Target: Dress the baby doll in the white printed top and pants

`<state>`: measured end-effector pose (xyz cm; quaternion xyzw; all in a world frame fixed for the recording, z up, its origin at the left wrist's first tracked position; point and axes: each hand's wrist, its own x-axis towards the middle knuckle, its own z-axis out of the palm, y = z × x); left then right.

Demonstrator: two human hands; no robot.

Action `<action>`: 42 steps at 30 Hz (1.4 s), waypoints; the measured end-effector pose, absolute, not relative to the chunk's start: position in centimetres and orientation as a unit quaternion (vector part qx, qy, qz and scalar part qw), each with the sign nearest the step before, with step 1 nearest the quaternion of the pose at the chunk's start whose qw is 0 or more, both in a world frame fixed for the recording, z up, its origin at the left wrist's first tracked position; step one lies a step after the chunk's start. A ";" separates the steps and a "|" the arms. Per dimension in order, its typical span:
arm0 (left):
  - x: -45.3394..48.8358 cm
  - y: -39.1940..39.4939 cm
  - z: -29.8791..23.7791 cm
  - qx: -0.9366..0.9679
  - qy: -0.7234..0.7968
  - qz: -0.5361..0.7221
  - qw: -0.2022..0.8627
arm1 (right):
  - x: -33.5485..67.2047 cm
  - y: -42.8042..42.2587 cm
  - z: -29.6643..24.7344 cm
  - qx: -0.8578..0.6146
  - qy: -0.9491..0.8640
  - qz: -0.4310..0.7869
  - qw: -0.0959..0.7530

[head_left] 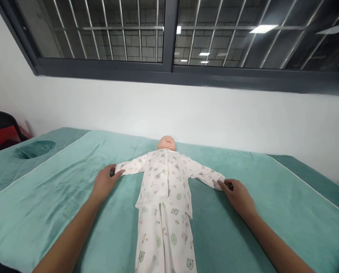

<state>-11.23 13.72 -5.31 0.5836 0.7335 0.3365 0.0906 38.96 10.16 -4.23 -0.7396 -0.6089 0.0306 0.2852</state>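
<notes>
A baby doll (166, 142) lies on its back, its head toward the wall and both arms spread outward. It wears a white pajama top (160, 176) with small animal prints and a buttoned front, above matching pajama pants (165, 239). My left hand (105, 182) pinches the cuff of the sleeve on the left side. On the other side, my right hand (240, 197) has thumb and fingers closed on the opposite sleeve's cuff. Small dark pieces show by the fingers of both hands; what they are I cannot make out. The doll's own hands are hidden.
A green plush cover (64, 197) spreads over the padded bed beneath the doll. At the left is a round hole (35, 149) in the bed, with a red and black item (3, 134) beyond. A white wall (203, 113) and barred window (169, 34) stand behind.
</notes>
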 end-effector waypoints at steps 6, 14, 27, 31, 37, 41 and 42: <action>-10.3 13.2 -5.1 0.605 0.721 0.331 0.070 | 38.8 11.6 -4.8 -0.748 -0.615 0.060 0.243; -10.8 13.1 -5.7 0.594 0.692 0.408 0.039 | 40.4 16.2 -4.7 -0.745 -0.542 0.053 0.386; -11.4 13.7 -5.6 0.493 0.674 0.544 -0.087 | 41.1 18.6 -6.1 -0.758 -0.532 0.033 0.376; -10.6 13.8 -5.8 0.569 0.658 0.483 -0.098 | 40.2 18.0 -5.6 -0.757 -0.538 0.001 0.371; -9.3 14.0 -6.8 0.721 0.646 0.234 -0.087 | 36.5 16.8 -5.4 -0.604 -0.736 -0.077 0.296; -9.6 14.2 -7.1 0.692 0.681 0.211 -0.114 | 35.6 16.7 -5.2 -0.571 -0.789 0.003 0.228; -9.7 14.2 -7.1 0.690 0.681 0.212 -0.121 | 35.6 16.6 -5.0 -0.577 -0.785 0.012 0.226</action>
